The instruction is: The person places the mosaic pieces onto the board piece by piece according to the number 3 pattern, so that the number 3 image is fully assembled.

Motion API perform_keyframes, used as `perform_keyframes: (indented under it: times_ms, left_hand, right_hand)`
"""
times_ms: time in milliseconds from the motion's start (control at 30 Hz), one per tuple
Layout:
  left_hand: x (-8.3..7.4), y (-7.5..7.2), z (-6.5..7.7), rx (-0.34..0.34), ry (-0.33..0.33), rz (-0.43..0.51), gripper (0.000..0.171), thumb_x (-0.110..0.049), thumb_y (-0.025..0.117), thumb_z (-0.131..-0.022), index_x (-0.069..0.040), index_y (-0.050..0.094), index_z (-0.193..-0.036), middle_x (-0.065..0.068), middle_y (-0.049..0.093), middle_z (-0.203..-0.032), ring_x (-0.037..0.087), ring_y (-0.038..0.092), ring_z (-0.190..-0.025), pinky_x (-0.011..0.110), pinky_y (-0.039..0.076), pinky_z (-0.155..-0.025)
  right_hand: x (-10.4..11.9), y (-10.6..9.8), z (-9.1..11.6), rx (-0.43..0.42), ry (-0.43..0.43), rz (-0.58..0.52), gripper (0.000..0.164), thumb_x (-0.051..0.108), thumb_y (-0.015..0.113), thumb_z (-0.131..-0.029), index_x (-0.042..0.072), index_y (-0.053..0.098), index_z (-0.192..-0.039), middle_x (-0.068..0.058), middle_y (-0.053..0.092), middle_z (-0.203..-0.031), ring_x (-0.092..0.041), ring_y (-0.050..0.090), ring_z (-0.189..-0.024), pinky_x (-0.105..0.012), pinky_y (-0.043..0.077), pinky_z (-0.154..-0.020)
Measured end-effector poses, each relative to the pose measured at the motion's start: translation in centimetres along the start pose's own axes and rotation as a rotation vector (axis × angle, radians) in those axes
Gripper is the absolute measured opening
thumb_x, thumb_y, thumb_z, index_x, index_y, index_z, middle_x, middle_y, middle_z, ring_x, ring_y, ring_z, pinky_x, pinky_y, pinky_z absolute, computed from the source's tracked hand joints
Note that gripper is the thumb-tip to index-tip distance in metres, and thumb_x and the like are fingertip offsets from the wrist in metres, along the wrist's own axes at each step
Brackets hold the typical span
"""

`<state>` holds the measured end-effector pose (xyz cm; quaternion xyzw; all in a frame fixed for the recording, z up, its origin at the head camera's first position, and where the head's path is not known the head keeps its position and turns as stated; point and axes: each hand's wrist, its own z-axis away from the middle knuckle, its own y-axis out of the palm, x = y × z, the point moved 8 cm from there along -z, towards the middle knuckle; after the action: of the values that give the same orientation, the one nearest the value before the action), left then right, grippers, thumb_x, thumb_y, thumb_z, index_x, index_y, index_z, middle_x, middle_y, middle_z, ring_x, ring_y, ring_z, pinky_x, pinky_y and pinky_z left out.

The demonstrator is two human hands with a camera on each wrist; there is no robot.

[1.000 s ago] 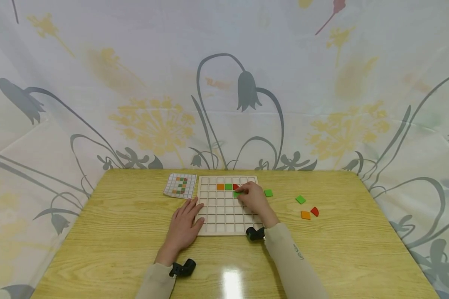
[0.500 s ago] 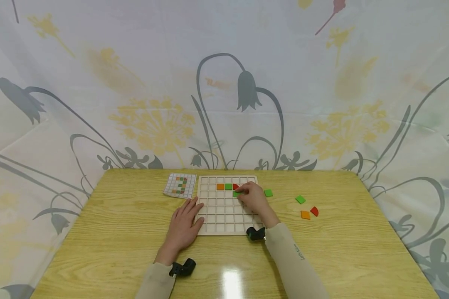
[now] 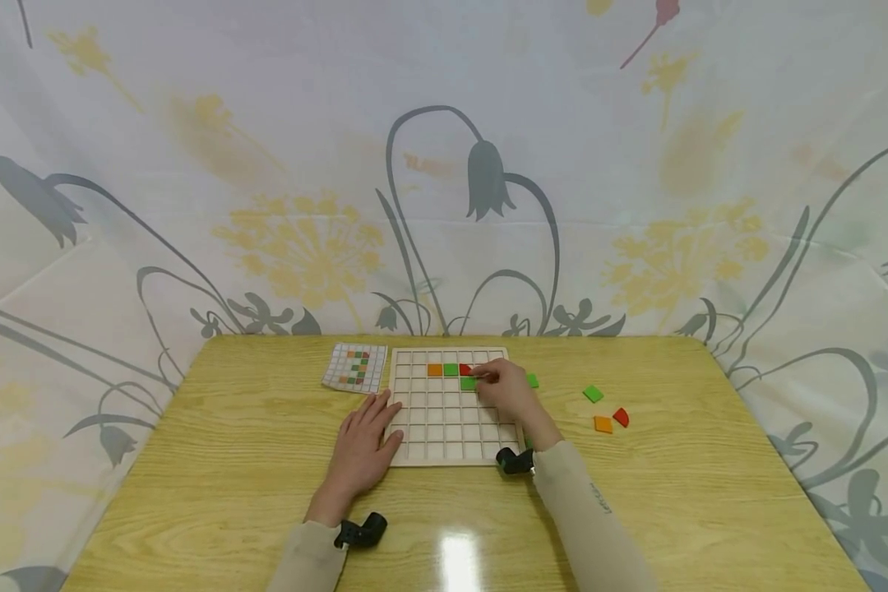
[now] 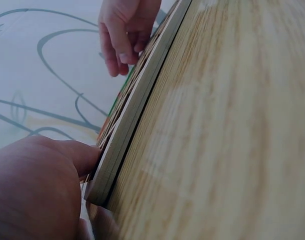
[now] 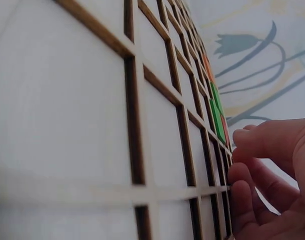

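My left hand (image 3: 363, 448) rests at the left side of a wooden grid board (image 3: 437, 430), fingers straight over its edge. In the left wrist view the thumb (image 4: 82, 156) touches the frame. My right hand (image 3: 511, 390) hovers over the upper right of the board with loosely bent fingers, nothing visible between them. Just left of its fingertips, a green square tile (image 3: 468, 384) lies in a cell. Above it runs a row of an orange square tile (image 3: 434, 370), another green square tile (image 3: 450, 370) and a red quarter-round tile (image 3: 465, 370).
A paper pattern card (image 3: 348, 380) printed with a coloured grid lies left of the board. Right of the board are loose pieces: green tiles (image 3: 593, 394), an orange tile (image 3: 603, 424) and a red quarter-round piece (image 3: 622, 418). A patterned cloth (image 3: 444, 247) hangs behind the table.
My right hand has let go of the green tile in the second row and drawn slightly right, so more of that tile shows. My left hand has stayed in place.
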<state>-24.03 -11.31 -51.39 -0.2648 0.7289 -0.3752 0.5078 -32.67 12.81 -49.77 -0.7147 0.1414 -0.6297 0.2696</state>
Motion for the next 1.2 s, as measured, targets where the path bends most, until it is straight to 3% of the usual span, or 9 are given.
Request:
perform_keyframes:
  times_ms: [233, 400, 733, 1000, 1200]
  left_hand:
    - [-0.2, -0.1, 0.0, -0.011, 0.004, 0.009, 0.046, -0.024, 0.056, -0.102, -0.009, 0.052, -0.145, 0.011, 0.036, -0.158, 0.036, 0.024, -0.147, 0.062, 0.019, -0.114]
    - [-0.2, 0.0, 0.0, -0.012, 0.006, 0.008, 0.046, -0.024, 0.056, -0.102, -0.008, 0.052, -0.145, 0.011, 0.035, -0.158, 0.037, 0.025, -0.147, 0.062, 0.019, -0.113]
    - [-0.2, -0.1, 0.0, -0.004, 0.003, 0.010, 0.047, -0.024, 0.057, -0.102, -0.008, 0.052, -0.146, 0.011, 0.035, -0.159, 0.036, 0.024, -0.147, 0.062, 0.019, -0.114]
    - [-0.1, -0.1, 0.0, -0.005, 0.003, 0.011, 0.047, -0.024, 0.057, -0.102, -0.008, 0.052, -0.146, 0.011, 0.035, -0.158, 0.036, 0.024, -0.147, 0.062, 0.019, -0.114]
    - [0.0, 0.0, 0.0, 0.001, 0.000, 0.009, 0.047, -0.026, 0.056, -0.102, -0.009, 0.052, -0.146, 0.011, 0.034, -0.159, 0.035, 0.024, -0.147, 0.062, 0.019, -0.114]
  right_hand:
    - [-0.1, -1.2, 0.9, 0.001, 0.023, -0.017, 0.023, 0.003, 0.064, -0.096, 0.003, 0.071, -0.118, -0.012, 0.064, -0.116, -0.030, 0.062, -0.102, -0.043, 0.054, -0.083]
    - [-0.8, -2.6, 1.6, 0.005, 0.020, 0.049, 0.022, 0.007, 0.063, -0.098, 0.003, 0.072, -0.117, -0.013, 0.064, -0.116, -0.030, 0.062, -0.101, -0.043, 0.054, -0.082]
    - [-1.6, -5.3, 3.6, 0.041, -0.080, 0.218, 0.022, 0.003, 0.064, -0.094, 0.001, 0.073, -0.114, -0.011, 0.066, -0.107, -0.029, 0.062, -0.096, -0.046, 0.054, -0.084]
    - [-2.0, -6.1, 5.4, 0.150, -0.188, 0.270, 0.017, -0.001, 0.066, -0.091, 0.005, 0.076, -0.105, -0.002, 0.067, -0.096, -0.021, 0.064, -0.089, -0.040, 0.055, -0.079]
    - [-2.3, -6.1, 6.7, 0.268, -0.246, 0.275, 0.028, -0.008, 0.064, -0.089, 0.011, 0.076, -0.107, -0.002, 0.069, -0.108, -0.025, 0.065, -0.101, -0.042, 0.055, -0.085]
